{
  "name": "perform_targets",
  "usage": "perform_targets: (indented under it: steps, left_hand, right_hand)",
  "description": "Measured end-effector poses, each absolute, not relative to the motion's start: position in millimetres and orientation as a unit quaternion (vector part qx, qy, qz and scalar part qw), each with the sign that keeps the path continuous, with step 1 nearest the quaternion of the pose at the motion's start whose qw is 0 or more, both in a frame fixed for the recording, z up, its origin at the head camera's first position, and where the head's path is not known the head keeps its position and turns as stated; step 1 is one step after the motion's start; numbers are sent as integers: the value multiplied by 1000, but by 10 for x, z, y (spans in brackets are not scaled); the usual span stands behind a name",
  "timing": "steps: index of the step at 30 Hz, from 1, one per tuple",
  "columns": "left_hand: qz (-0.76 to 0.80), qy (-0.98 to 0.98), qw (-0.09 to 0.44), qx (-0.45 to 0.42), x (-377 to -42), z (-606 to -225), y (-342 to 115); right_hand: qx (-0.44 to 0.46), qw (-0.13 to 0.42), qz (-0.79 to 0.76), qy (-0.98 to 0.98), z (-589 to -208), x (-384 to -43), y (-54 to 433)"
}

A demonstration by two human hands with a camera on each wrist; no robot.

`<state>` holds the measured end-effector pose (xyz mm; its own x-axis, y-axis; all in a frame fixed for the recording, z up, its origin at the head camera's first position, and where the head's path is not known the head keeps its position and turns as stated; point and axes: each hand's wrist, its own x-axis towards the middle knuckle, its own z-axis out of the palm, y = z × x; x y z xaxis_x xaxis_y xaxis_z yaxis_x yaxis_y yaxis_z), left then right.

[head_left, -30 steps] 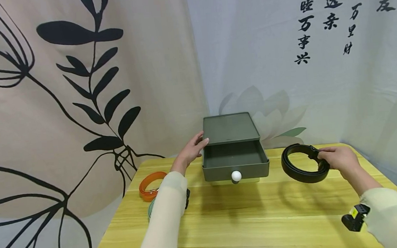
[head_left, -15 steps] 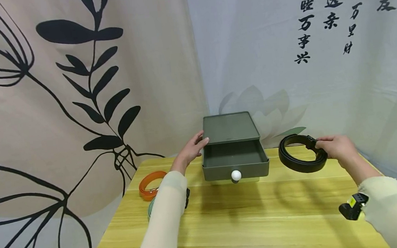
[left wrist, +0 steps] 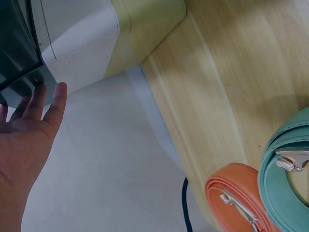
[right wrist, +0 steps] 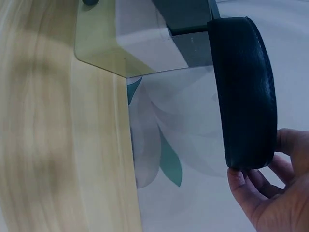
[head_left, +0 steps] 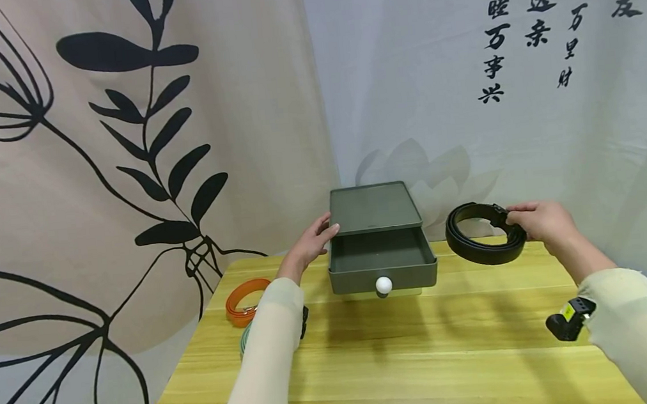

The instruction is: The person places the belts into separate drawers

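A coiled black belt (head_left: pixel 481 253) hangs above the table's right side, pinched at its edge between the thumb and fingers of my right hand (head_left: pixel 546 221). In the right wrist view the belt (right wrist: pixel 244 92) shows edge-on, its outer face smooth. At the back of the table stands a grey-green drawer box (head_left: pixel 375 209) with its drawer (head_left: pixel 383 279) pulled out and a white round knob (head_left: pixel 384 285) on the front. My left hand (head_left: pixel 310 245) touches the box's left side with extended fingers; the left wrist view shows those fingertips (left wrist: pixel 60 92) at its dark wall.
An orange coiled belt (left wrist: pixel 236 193) and a mint-green coiled belt (left wrist: pixel 280 179) with metal buckles lie on the wooden table (head_left: pixel 431 372) at the left; my left sleeve partly hides the green one in the head view. A printed curtain (head_left: pixel 269 104) hangs behind the table.
My right hand has raised the black belt and brought it slightly left, nearer the box. My left hand has stayed at the box's side.
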<state>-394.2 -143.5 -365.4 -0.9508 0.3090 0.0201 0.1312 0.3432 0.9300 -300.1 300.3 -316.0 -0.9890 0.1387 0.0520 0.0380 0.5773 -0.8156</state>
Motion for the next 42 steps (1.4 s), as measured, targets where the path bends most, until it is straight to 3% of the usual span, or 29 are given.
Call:
perform_targets:
  steps: [17,42]
  left_hand:
    - [555,817,79,134,-3937,-3652,-1424]
    - [555,816,79,137,-3917,-3637,-1420]
  right_hand:
    - [-45,53,481,-874,-2825,-3064,2682]
    - [-30,11,507,-862,-2673,-3010,2051]
